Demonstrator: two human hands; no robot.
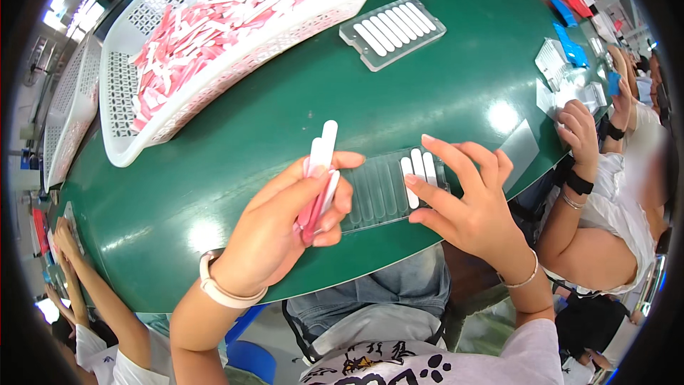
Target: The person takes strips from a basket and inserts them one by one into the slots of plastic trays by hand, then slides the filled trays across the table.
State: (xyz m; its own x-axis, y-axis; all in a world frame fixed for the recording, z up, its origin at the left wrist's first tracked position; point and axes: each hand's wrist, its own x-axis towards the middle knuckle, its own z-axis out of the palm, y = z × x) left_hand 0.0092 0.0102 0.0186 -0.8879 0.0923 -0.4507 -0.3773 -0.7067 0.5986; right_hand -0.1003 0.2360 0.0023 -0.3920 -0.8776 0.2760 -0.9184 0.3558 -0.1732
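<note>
My left hand (285,214) is closed round a small bunch of flat, round-ended sticks (324,144) that look like nail files, white on one face and pink on the other. Under my right hand (470,207) lies a clear slotted tray (374,189), just right of the left hand. Three white sticks (419,171) fill slots at its right end; the slots to their left hold none. My right hand's fingers are spread, one fingertip at the leftmost of those sticks and the thumb near its lower end. Part of the tray is hidden behind both hands.
A white perforated basket (149,146) heaped with pink and white sticks (214,36) stands far left on the green table (271,114). Beyond my hands sits another clear tray (377,63) with a row of white sticks. Co-workers' hands (581,132) (68,246) are at both sides.
</note>
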